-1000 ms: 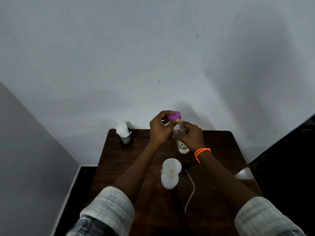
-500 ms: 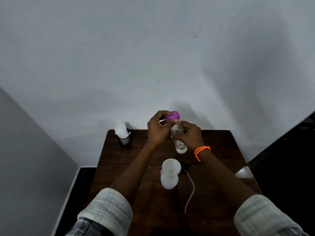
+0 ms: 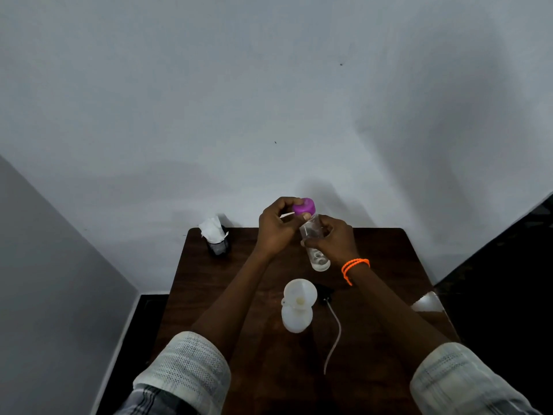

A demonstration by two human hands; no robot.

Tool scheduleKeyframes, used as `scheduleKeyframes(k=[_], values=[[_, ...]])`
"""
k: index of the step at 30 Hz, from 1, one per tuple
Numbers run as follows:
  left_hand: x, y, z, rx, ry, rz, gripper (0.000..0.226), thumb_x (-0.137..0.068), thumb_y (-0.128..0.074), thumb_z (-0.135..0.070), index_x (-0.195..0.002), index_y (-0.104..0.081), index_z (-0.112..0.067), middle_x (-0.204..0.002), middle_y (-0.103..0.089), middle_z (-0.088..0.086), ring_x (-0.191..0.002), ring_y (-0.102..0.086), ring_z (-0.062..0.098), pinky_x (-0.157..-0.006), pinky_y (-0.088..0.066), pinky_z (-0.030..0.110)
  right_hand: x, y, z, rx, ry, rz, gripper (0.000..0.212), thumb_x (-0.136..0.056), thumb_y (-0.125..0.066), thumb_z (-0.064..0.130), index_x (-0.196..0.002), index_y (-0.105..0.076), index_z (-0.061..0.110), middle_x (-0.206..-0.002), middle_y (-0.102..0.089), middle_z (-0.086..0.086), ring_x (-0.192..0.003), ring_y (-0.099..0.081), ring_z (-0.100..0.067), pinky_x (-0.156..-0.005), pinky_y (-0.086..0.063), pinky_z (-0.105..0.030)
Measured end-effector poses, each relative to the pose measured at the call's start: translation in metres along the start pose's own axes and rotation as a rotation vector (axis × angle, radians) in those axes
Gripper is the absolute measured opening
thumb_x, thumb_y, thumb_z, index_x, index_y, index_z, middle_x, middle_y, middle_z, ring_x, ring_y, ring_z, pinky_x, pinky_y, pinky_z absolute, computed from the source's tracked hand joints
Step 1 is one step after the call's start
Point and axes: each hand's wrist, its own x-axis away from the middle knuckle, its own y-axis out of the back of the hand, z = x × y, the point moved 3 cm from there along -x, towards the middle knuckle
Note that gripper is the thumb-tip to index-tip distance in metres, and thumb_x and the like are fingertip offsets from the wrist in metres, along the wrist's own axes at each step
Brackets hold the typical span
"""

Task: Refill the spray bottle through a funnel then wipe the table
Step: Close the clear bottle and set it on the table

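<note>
Above the far middle of the dark wooden table (image 3: 377, 295), my right hand (image 3: 332, 241) grips a clear plastic bottle (image 3: 314, 244) round its body. My left hand (image 3: 276, 226) pinches the bottle's purple cap (image 3: 304, 206) with thumb and fingers. A little liquid shows at the bottle's bottom end. Nearer to me a white funnel (image 3: 300, 294) sits in the neck of a white spray bottle (image 3: 296, 320) standing on the table. The black spray head (image 3: 324, 292) with its long thin tube (image 3: 333, 339) lies on the table just right of it.
A black mesh cup (image 3: 219, 245) stuffed with white tissue (image 3: 212, 229) stands at the table's far left corner. White walls close in behind and to the left. A pale patch (image 3: 426, 302) shows at the table's right edge.
Both hands with the clear bottle have stayed nearly in place; my left fingers have shifted slightly round the purple cap.
</note>
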Motion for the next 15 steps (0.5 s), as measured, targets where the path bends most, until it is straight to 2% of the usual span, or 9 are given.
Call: scheduleKeyframes(k=[3,6,9,12,15], values=[[-0.003,0.001,0.002,-0.024,-0.025,0.038,0.028,-0.083,-0.080,-0.004,-0.110,-0.072,-0.009,-0.115,-0.075,-0.001,-0.112,-0.069,0.013,-0.091,-0.056,0.025,0.000,0.000,-0.002,-0.018,0.005,0.008,0.038,-0.054,-0.092,0.025,-0.084,-0.071,0.030,-0.077,-0.073,0.013,-0.069,-0.067,-0.002,-0.064,-0.052,-0.026],[-0.007,0.003,0.008,-0.063,-0.042,0.042,0.028,-0.088,-0.075,-0.005,-0.113,-0.074,-0.017,-0.125,-0.070,-0.002,-0.125,-0.062,0.012,-0.107,-0.048,0.030,0.000,-0.001,-0.004,-0.056,-0.011,0.000,0.044,-0.055,-0.092,0.024,-0.095,-0.075,0.025,-0.083,-0.076,0.010,-0.076,-0.072,-0.007,-0.072,-0.059,-0.032],[-0.008,0.003,0.009,-0.057,-0.025,0.031,0.028,-0.092,-0.071,-0.004,-0.116,-0.074,-0.019,-0.128,-0.069,-0.001,-0.130,-0.058,0.012,-0.113,-0.045,0.035,0.000,0.000,-0.002,-0.113,-0.032,-0.013,0.046,-0.055,-0.092,0.020,-0.098,-0.076,0.025,-0.084,-0.077,0.008,-0.078,-0.073,-0.010,-0.076,-0.060,-0.034],[-0.004,-0.002,0.003,0.097,0.025,0.036,0.021,-0.096,-0.067,-0.011,-0.117,-0.074,-0.012,-0.121,-0.074,0.002,-0.119,-0.067,0.019,-0.105,-0.052,0.042,-0.002,0.002,0.001,-0.133,-0.031,-0.025,0.045,-0.056,-0.093,0.016,-0.097,-0.077,0.025,-0.083,-0.077,0.008,-0.077,-0.073,-0.008,-0.075,-0.059,-0.032],[-0.006,-0.005,-0.002,0.124,0.089,-0.052,0.035,-0.088,-0.080,-0.021,-0.120,-0.070,-0.014,-0.114,-0.075,0.002,-0.101,-0.072,0.013,-0.086,-0.057,0.025,-0.004,0.002,0.005,-0.121,-0.020,-0.018,0.044,-0.055,-0.093,0.017,-0.095,-0.077,0.023,-0.084,-0.077,0.009,-0.078,-0.073,-0.008,-0.075,-0.060,-0.031]])
